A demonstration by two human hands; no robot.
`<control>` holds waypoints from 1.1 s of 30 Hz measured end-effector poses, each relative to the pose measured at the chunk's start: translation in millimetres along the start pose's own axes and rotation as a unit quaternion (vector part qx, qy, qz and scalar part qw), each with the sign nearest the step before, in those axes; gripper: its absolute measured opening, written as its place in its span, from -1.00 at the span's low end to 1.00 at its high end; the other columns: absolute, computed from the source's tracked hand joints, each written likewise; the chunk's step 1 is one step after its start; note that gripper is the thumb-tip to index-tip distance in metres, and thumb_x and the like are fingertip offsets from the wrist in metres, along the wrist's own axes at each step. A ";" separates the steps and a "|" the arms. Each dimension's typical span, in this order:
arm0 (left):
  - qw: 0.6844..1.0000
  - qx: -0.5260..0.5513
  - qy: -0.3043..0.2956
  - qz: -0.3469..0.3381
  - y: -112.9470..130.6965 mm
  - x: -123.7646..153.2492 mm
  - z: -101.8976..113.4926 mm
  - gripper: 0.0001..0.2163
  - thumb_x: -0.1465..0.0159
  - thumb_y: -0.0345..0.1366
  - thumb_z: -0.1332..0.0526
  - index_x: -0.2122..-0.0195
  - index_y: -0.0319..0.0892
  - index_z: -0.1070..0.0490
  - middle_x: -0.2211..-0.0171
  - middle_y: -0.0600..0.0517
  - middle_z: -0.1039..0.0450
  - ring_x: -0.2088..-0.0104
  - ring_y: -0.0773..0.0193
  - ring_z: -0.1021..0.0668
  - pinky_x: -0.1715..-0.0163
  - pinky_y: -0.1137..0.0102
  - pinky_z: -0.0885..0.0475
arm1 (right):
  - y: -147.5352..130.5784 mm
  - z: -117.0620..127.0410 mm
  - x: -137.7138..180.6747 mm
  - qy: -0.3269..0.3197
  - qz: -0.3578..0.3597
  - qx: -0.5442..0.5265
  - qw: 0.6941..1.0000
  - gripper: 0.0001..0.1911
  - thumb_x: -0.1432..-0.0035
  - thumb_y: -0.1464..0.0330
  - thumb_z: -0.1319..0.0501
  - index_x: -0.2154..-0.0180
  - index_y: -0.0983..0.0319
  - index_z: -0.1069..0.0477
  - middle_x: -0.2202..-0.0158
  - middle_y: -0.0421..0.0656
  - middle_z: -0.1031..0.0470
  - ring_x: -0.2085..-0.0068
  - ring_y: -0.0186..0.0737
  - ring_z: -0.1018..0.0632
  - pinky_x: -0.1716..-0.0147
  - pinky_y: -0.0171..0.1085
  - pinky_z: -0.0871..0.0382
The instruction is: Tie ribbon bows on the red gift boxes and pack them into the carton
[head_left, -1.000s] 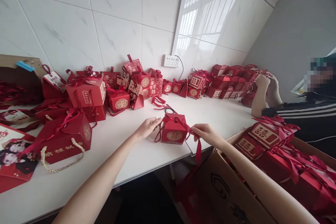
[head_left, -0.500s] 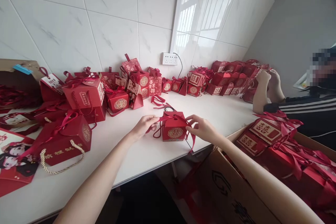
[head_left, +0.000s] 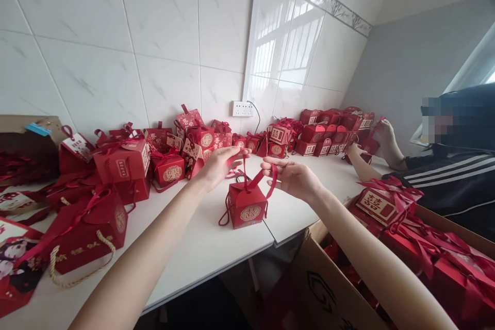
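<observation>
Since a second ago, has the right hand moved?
Yes. The right hand has risen from beside the small red box to above it, nearer the wall socket, pinching its ribbon.

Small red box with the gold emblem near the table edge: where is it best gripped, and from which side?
Probably by the ribbon on top, from above: its strands rise from the lid of the small red box, and the left hand and right hand pinch them. Its side walls are free too.

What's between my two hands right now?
In the head view, the red ribbon of the small red cardboard gift box rises between your left hand and right hand, each pinching a strand.
</observation>
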State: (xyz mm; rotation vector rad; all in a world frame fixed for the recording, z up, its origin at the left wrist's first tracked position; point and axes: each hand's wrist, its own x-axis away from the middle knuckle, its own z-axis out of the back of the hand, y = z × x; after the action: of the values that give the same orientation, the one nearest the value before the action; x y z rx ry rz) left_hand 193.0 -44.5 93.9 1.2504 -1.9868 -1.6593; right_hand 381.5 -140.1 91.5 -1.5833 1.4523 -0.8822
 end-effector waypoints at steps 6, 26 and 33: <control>1.000 0.024 -0.008 -0.014 11.6 -15.9 -19.0 -0.80 -0.10 -0.32 -0.21 0.26 -0.26 -0.50 0.25 -0.08 -0.54 0.29 0.27 -0.54 0.27 0.40 -0.39 | -11.6 -22.1 -28.9 -0.019 0.112 -0.036 0.993 -0.65 0.06 0.66 -0.03 0.27 0.29 -0.45 0.20 -0.12 -0.56 0.20 -0.28 -0.56 0.18 -0.27 -0.48; 0.994 -0.021 0.090 -0.054 23.3 -0.5 19.5 -0.85 -0.02 -0.27 -0.25 0.55 -0.27 -0.40 0.60 0.05 -0.38 0.64 0.45 -0.33 0.61 0.48 -0.24 | -34.4 -7.8 -11.4 0.096 0.204 0.249 0.942 -0.70 0.00 0.19 -0.26 0.55 0.29 -0.38 0.69 -0.22 -0.42 0.69 -0.43 -0.34 0.65 -0.39 -0.21; 0.899 -0.414 0.098 0.101 11.8 27.9 69.9 -0.73 0.01 -0.10 -0.27 0.62 -0.19 -0.31 0.64 0.08 -0.36 0.62 0.35 -0.34 0.58 0.46 -0.15 | -41.2 35.6 23.2 0.064 0.034 0.551 0.831 -0.30 -0.10 -0.15 0.05 0.62 0.29 -0.41 0.78 -0.24 -0.18 0.67 -0.35 -0.29 0.50 -0.25 -0.22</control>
State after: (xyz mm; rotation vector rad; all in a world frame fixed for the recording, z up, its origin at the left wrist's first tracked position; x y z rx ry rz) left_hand 124.1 -18.8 74.2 0.8000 -1.0245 -1.8592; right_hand 433.7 -158.6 112.4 -0.5871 0.7531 -1.4347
